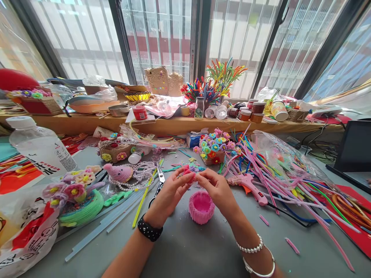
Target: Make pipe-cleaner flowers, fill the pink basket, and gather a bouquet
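Both hands meet above the middle of the table with fingers pinched together. My left hand grips a small reddish-pink fuzzy piece, apparently of pipe cleaner; its full shape is partly hidden by the fingers. At the same piece, my right hand pinches with thumb and forefinger. Just below them stands a round pink fuzzy pot, its hollow facing up. Black-handled scissors lie beside my left hand. A pink glue gun rests to the right of my right hand.
Long pipe cleaners spread across the right side. Clear glue sticks lie at left, near a green basket with fuzzy flowers. A water bottle stands far left. A flower basket sits behind the hands. A laptop is at right.
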`<state>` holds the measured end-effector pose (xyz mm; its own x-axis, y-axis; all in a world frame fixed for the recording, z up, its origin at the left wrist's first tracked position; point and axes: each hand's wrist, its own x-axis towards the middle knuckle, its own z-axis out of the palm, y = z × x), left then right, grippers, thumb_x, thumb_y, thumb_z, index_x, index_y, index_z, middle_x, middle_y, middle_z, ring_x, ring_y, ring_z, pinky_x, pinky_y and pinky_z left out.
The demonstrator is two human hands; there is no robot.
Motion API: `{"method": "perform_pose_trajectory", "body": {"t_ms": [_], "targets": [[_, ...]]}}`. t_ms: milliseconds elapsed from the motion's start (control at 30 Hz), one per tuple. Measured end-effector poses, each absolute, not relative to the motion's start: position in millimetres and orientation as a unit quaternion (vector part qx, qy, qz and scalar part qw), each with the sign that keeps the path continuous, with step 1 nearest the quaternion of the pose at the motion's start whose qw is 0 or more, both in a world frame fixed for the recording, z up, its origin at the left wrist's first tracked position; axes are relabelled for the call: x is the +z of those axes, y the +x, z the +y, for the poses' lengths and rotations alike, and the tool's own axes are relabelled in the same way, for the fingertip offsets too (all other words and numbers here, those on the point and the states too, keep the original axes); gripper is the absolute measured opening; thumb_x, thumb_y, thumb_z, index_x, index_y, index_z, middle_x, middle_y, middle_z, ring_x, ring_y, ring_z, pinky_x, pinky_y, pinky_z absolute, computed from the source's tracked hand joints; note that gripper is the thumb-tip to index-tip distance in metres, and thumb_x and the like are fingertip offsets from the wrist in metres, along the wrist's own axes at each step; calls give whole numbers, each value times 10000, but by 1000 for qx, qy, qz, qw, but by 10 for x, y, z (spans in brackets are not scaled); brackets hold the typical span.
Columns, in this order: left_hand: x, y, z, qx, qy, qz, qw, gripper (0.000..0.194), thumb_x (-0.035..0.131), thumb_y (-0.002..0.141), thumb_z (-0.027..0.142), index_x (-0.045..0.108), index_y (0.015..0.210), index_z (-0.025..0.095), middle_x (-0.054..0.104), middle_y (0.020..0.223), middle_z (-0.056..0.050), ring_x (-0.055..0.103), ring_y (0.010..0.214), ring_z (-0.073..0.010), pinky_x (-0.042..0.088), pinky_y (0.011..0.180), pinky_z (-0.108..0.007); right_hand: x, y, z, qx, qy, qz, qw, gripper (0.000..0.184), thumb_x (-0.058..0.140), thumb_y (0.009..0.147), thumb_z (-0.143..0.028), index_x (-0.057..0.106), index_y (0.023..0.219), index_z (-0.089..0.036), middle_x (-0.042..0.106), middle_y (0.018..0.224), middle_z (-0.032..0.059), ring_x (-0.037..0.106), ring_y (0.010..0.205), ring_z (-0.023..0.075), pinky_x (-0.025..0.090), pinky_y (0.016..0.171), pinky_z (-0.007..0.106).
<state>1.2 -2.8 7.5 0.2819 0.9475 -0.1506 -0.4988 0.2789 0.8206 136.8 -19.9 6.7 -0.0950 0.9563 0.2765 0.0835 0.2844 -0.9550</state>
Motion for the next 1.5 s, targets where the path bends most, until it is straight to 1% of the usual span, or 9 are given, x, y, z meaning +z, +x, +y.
{"method": "perform_pose_trajectory", "body": {"t_ms": [133,300,467,567,667,867,1067,1333,1500], "targets": [[84,28,-38,504,332,334,724,343,663,610,165,523,920,209,580,826,7,565,760,-86,430,726,-189,32,1363,-182,470,-437,-545,540,208,537,712,-350,610,730,-156,560,691,16,480,662,123,385,619,241],[72,36,-34,493,322,324,741,281,637,640,178,538,900,217,577,789,10,555,695,-70,438,633,-164,9,1338,-175,568,-371,-466,568,168,582,676,-319,626,728,-165,564,690,1,469,646,101,378,638,231],[43,38,-28,474,327,294,763,166,624,652,211,568,807,195,580,747,-6,547,668,-88,453,666,-210,27,1350,-169,646,-304,-454,533,193,587,666,-333,619,725,-152,566,681,14,488,633,105,394,627,236],[30,40,-23,486,343,308,742,235,631,651,219,548,870,196,584,822,-14,555,726,-95,448,702,-222,45,1367,-173,561,-362,-511,541,209,545,704,-350,606,735,-152,553,676,13,476,628,109,387,601,234],[26,42,-20,504,384,331,700,326,634,649,267,509,941,192,571,888,-34,555,743,-109,445,643,-215,58,1366,-192,381,-440,-588,562,199,488,753,-333,597,732,-168,517,669,6,464,629,116,369,583,234],[55,48,-24,502,439,384,639,391,648,610,349,485,912,161,539,748,-5,515,580,-90,432,521,-218,60,1329,-237,174,-468,-684,531,186,417,802,-263,567,730,-179,491,673,20,449,617,124,361,576,246],[72,38,-35,510,472,360,623,310,617,655,289,525,927,172,561,758,5,523,619,-88,442,603,-224,90,1335,-240,200,-453,-697,518,180,454,789,-304,561,720,-177,505,673,14,455,613,118,363,577,238],[63,69,-88,504,532,274,623,298,570,703,212,495,991,198,544,853,-21,513,730,-115,441,639,-228,17,1362,-178,374,-463,-593,542,248,409,799,-341,449,623,-172,418,537,-42,401,503,85,325,488,204],[60,76,-74,495,549,324,590,384,605,671,245,456,1023,205,538,898,-25,528,756,-124,456,658,-241,37,1349,-214,265,-479,-630,550,198,465,773,-322,518,666,-164,508,623,-14,456,580,102,350,540,210]]}}
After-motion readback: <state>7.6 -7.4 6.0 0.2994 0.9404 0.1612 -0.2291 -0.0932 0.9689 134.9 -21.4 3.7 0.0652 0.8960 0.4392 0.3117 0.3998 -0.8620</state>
